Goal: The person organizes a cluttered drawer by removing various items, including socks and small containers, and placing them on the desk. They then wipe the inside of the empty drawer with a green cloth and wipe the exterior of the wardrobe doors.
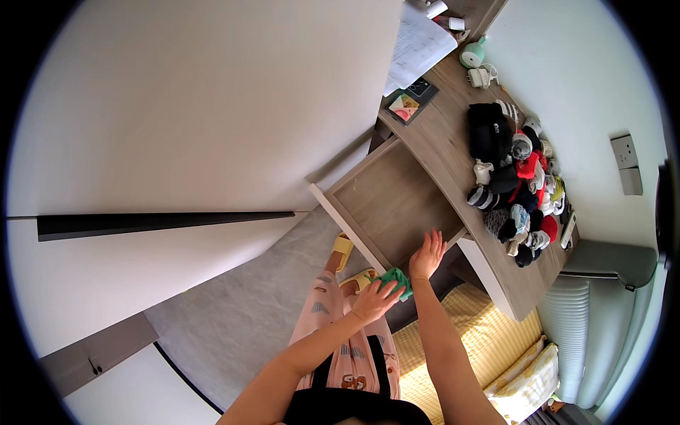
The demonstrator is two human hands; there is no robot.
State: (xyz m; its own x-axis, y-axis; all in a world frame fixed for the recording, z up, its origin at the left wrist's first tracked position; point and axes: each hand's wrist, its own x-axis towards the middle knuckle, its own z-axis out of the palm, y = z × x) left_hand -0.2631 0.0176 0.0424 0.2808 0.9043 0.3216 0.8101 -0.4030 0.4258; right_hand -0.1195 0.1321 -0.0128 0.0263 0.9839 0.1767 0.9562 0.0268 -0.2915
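Observation:
A green cloth (396,280) is bunched under my left hand (376,302), whose fingers close over it at the front corner of a pulled-out wooden drawer (396,199). My right hand (426,257) is stretched out with nothing visible in it. It hovers over or rests on the drawer's right side; contact is hard to tell. The drawer's wood-toned bottom shows between its walls. On the desk top (451,138) above it lies a heap of rolled socks (523,186) in black, grey, white and red, beside a folded black garment (489,133).
A tall pale cabinet (212,106) borders the drawer's left. Papers (422,48), a phone (418,86), a white charger (479,77) and a remote control (568,229) lie on the desk. A bed with a yellow checked cover (467,329) is at lower right. My slippered feet stand below the drawer.

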